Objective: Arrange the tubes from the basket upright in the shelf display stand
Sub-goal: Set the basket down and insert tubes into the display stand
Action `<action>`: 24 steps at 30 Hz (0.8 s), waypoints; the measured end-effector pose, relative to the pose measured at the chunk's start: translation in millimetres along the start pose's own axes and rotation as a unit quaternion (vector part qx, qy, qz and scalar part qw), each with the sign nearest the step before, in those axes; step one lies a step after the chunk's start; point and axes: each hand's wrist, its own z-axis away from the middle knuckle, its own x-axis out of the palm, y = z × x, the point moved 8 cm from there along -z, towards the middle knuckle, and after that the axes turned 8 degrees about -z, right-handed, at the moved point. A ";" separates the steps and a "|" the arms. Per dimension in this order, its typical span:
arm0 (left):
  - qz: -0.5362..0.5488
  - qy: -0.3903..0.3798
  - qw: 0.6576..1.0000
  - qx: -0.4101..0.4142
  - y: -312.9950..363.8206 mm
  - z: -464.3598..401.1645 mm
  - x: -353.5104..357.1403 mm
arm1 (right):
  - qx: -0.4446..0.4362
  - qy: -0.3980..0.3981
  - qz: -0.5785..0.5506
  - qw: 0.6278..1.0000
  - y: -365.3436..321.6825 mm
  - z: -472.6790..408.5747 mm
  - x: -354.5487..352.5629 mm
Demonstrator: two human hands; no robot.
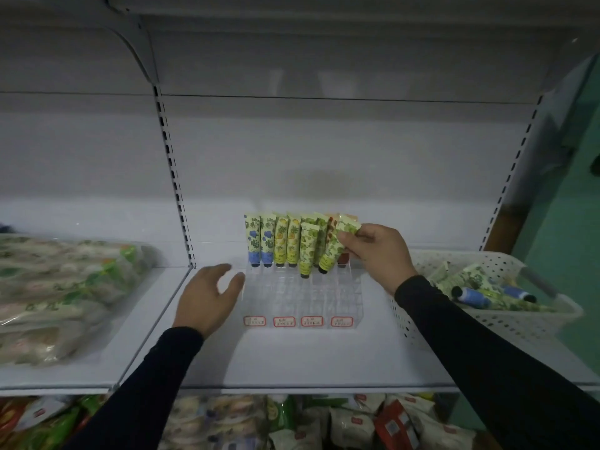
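Currently the right hand [373,251] pinches a green-patterned tube [336,246] near its flat crimped end, thumb and fingers curled round it, holding it tilted with the black cap down over the back right part of the clear display stand [302,297]. Left hand [207,293] rests with fingers relaxed and spread against the stand's left side, grasping nothing. Standing cap-down in the back row of the stand: two blue-based tubes [259,240], two yellow-based tubes [287,240], then green ones [307,248], one of them a row forward; a reddish tube sits behind the held one, mostly hidden. Four red-bordered labels [298,321] run along the stand's front edge. White perforated basket [506,323] sits on the shelf [324,358] just right of the stand, holding loose tubes lying flat. Bagged goods [58,297] lie on the neighbouring shelf at left.
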 end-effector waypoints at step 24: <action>-0.306 -0.137 0.940 0.064 -38.8 9.1 53.7 | -0.030 0.007 0.110 0.993 15.4 -22.6 16.7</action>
